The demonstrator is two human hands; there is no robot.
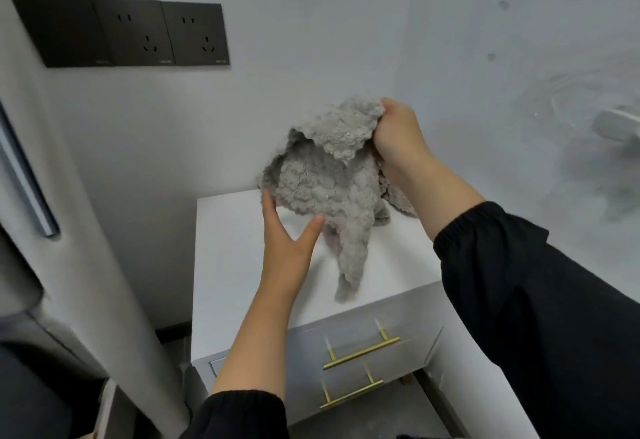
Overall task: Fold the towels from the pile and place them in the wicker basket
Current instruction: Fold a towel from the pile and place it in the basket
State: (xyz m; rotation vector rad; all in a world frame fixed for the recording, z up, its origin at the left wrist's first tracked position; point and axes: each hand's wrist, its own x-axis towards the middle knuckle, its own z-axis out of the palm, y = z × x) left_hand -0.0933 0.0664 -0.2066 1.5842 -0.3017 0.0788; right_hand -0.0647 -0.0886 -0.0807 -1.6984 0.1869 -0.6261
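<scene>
Towel (329, 179) hangs below right hand (398, 137) grip; left hand (287, 234) touching.

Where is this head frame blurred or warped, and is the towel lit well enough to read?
Head view, centre: grey towel, left hand and right hand sharp under soft even light. Head view, cabinet top: faint shadow, no glare. Head view, edges: wall fixture at right smeared; left side bowed by the wide lens.
</scene>
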